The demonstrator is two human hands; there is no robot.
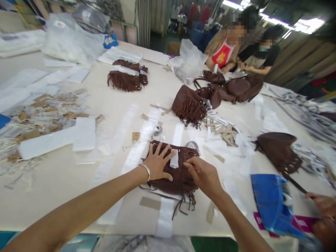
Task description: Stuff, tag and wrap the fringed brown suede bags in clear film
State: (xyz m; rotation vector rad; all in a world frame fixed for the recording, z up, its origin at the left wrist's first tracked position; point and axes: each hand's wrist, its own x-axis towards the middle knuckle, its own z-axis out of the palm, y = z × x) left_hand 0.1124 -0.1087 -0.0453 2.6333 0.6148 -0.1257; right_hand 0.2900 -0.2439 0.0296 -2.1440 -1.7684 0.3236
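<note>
A dark brown fringed bag [168,185] lies flat on the table in front of me, with gold eyelets along its top edge. My left hand [156,163] is spread open on the left part of the bag, pressing on it. A small wrapped white piece [174,159] rests on the bag between my hands. My right hand [203,173] is closed in a pinch at the fringe on the right side; its other fingers curl under. Loose fringe strands [190,203] hang past the bag's lower edge. White strips [165,217] run underneath the bag.
Tags and cords [52,115] are heaped at left near white foam pieces [84,134]. Other brown bags [183,101] lie further back and one [278,150] at right. A blue plastic piece [267,196] is by another person's hand [324,204]. Two people stand across the table.
</note>
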